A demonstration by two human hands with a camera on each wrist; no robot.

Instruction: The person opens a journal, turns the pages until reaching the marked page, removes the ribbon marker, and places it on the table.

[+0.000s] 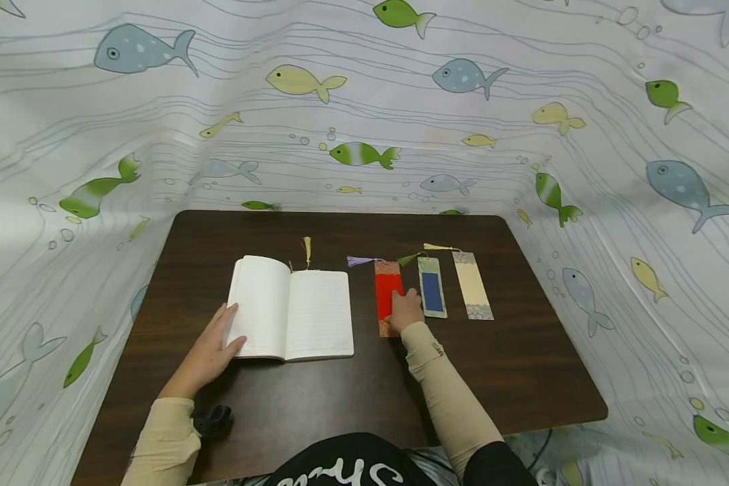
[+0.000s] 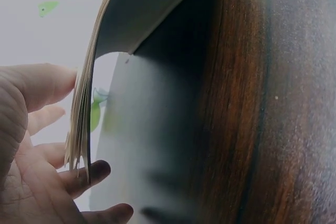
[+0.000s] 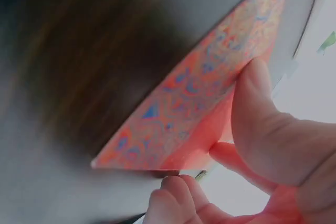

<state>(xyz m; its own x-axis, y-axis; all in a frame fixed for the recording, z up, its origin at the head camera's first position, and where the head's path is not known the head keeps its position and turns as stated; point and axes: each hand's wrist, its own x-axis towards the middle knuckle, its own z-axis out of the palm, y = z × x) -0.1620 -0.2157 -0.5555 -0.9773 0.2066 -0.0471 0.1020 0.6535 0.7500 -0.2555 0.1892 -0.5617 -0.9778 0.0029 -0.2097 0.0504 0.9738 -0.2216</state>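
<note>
A notebook [image 1: 319,314] lies open on the table, with blank-looking left pages and a lined right page. My left hand [image 1: 212,354] grips its left edge, the page stack [image 2: 83,114] between thumb and fingers. To the right of the notebook is a red bookmark [image 1: 387,287] with patterned ends and a purple tassel [image 1: 362,260]. My right hand [image 1: 407,309] pinches this bookmark at its right edge. In the right wrist view, the thumb lies against its patterned end [image 3: 173,108], with other fingertips close below the edge.
Right of the red bookmark lie a blue-and-green bookmark [image 1: 433,290] with a green tassel and a cream bookmark [image 1: 472,283] with glittery ends. A yellow tassel [image 1: 307,250] sticks out above the notebook. A fish-print curtain [image 1: 364,108] surrounds the dark wooden table [image 1: 316,398].
</note>
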